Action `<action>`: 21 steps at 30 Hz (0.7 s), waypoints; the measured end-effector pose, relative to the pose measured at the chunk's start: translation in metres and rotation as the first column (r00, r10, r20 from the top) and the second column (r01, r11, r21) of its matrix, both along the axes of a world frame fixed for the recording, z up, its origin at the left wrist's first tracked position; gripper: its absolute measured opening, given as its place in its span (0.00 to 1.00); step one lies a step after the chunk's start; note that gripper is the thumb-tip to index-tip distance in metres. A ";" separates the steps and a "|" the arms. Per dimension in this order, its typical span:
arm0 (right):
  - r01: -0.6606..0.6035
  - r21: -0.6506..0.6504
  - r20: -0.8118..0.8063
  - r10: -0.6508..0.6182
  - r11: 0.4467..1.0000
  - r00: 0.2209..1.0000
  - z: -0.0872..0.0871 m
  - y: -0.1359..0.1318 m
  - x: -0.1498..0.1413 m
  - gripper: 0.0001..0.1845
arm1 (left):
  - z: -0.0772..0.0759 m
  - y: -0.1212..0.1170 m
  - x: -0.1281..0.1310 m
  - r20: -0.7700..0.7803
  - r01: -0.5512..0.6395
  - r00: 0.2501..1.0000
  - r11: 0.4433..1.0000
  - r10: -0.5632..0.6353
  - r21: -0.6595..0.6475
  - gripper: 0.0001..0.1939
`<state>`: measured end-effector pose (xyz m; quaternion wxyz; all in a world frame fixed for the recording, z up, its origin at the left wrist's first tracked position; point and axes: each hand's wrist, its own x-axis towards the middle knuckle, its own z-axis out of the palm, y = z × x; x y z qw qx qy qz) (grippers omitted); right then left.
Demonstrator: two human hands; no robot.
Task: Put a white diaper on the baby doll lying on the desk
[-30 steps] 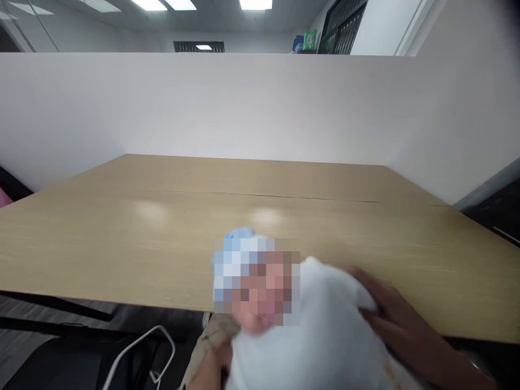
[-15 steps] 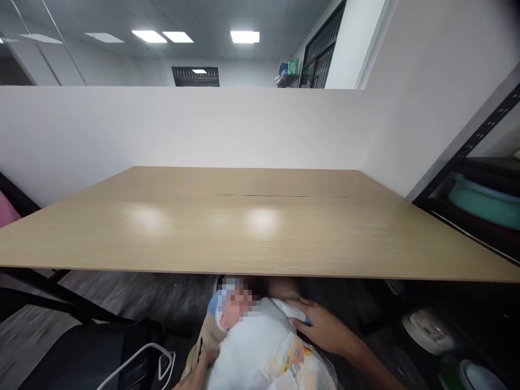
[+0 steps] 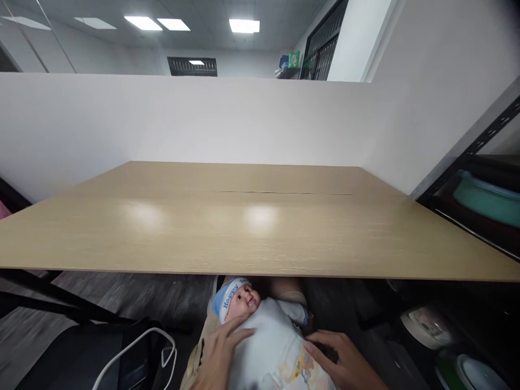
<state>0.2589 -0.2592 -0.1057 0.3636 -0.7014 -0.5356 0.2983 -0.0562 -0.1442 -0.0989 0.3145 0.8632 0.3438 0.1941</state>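
Observation:
A baby doll lies face up on my lap below the table edge. It wears a white shirt and a white and blue cap with lettering. Its lower part shows a colourful printed cloth or diaper, cut off by the frame. My left hand rests on the shirt near the doll's neck, fingers spread. At the doll's other side, around the waist, my right hand has thumb and forefinger close together on the shirt's edge. The doll's sleeved arm lies above that hand.
A wooden table top spans the view in front, with a white partition behind. On the left are a black seat and a white cable. A dark shelf with a teal basin stands at right.
My left hand has moved up from the doll's side onto its chest. My right hand has left the doll's sleeve and come down to its waist.

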 end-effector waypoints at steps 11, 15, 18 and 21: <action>-0.281 -0.119 0.148 0.297 0.952 0.943 0.001 0.003 0.017 0.18 | 0.043 0.006 0.095 0.152 0.571 0.814 0.820 -0.561 -0.033 0.13; -0.249 -0.080 0.098 0.256 0.965 0.962 -0.009 0.007 0.019 0.28 | 0.041 0.002 0.090 0.281 0.510 0.844 0.846 -0.458 -0.153 0.11; -0.193 -0.076 0.015 0.194 0.978 0.981 -0.028 0.014 0.031 0.35 | 0.040 0.000 0.081 0.377 0.474 0.859 0.817 -0.346 -0.329 0.17; -0.124 -0.086 -0.101 0.115 0.989 0.988 -0.046 0.020 0.049 0.36 | 0.030 0.007 0.057 0.421 0.496 0.857 0.697 -0.296 -0.519 0.31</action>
